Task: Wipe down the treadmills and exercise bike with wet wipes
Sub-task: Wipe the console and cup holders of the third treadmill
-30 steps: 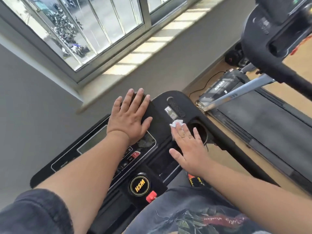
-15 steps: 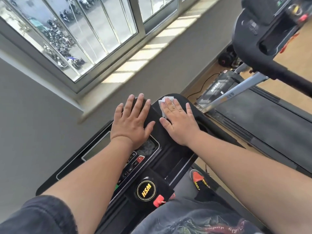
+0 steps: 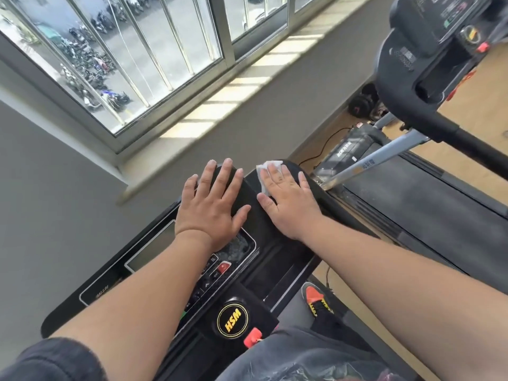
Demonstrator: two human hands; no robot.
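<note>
1. Head view, centre of the frame: the right hand (image 3: 288, 200) lies flat with straight fingers on a white wet wipe (image 3: 268, 171) and presses it onto the top right part of the treadmill console (image 3: 264, 259). The hand is not curled round the wipe; it only pushes it down. The wipe shows under and above the fingertips, at the far edge of the console.
2. The left hand (image 3: 213, 206) is also flat and relaxed, holding nothing. It rests on the raised black pad of the console, just left of the right hand, w/ its heel over the display glass (image 3: 242, 247).
3. Judgement: the step is wiping the console top. Keep the palm pressure even, so the wipe does not roll up under the fingers.
4. Work in overlapping strokes towards the body, then do the button area near the red key (image 3: 223, 268), lightly, so no key is pressed by mistake.
5. The glass looks smeared under the left wrist; that hand must move off before this part can be cleaned.
6. Upper right of the frame: a second treadmill (image 3: 428, 61) w/ its belt (image 3: 428, 204) is near; prob. next, and it seems not yet done.
</note>
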